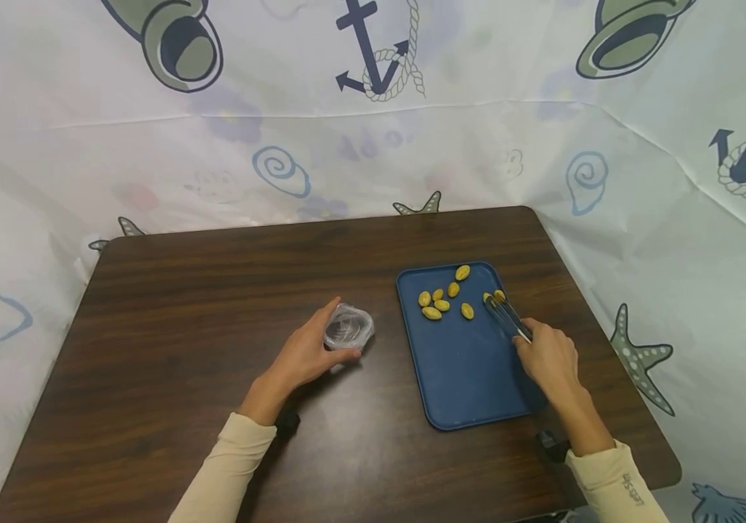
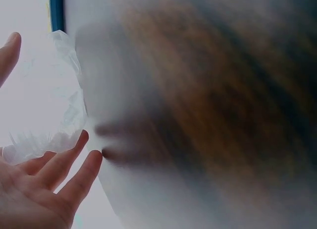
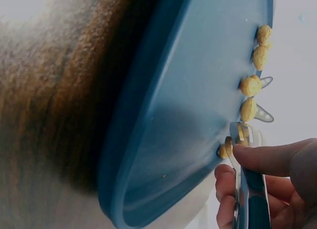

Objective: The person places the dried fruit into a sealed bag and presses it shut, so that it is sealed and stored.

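Note:
My left hand point(image 1: 305, 350) curls round a small clear plastic cup point(image 1: 349, 328) with a crinkled rim, thumb on the near side and fingers on the far side. In the left wrist view the cup is washed out by glare. My right hand point(image 1: 549, 354) pinches a pair of tongs point(image 1: 507, 317) with dark handles, over the right side of a blue tray point(image 1: 471, 374). Their tips reach down to two yellow, ridged, nut-like pieces; in the right wrist view one piece point(image 3: 223, 150) shows beside the tips. Several more pieces point(image 1: 432, 313) lie at the tray's far end.
The tray stands on a dark wood-grain table point(image 1: 170, 349), right of the cup. A white sheet point(image 1: 346, 160) with sea prints hangs behind and beside the table. A dark object point(image 1: 545, 517) shows at the near table edge.

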Demonstrator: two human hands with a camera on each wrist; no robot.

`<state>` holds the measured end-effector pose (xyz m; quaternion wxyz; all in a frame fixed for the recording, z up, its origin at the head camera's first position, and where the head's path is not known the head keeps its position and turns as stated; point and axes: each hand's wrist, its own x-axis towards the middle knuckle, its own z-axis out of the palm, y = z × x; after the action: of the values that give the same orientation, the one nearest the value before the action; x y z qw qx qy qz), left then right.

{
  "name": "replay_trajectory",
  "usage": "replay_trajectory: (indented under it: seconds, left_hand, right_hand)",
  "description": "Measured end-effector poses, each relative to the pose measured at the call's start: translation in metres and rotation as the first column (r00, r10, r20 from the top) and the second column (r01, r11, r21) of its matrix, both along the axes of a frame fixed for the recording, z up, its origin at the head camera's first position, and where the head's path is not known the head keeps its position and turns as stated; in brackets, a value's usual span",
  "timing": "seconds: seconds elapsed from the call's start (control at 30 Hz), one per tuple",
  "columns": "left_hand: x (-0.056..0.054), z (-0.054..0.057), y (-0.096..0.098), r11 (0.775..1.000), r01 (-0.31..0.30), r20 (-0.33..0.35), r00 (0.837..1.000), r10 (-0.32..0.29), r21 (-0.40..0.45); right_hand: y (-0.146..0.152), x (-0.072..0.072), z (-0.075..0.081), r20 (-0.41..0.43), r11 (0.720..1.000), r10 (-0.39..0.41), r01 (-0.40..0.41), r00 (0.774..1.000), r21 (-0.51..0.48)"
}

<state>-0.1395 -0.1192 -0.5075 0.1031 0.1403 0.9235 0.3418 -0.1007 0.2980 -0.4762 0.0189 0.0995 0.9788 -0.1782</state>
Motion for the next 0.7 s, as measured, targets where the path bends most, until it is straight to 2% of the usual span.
replay_trajectory:
  seconds: [0.7]
  left_hand:
    - [-0.002,-0.002,0.001,1.000,0.006,-0.011,1.000,-0.006,-0.005]
  right_hand:
    - [-0.025,0.008,0.018,-0.156,0.996,0.085,-0.086,0.984,0.000]
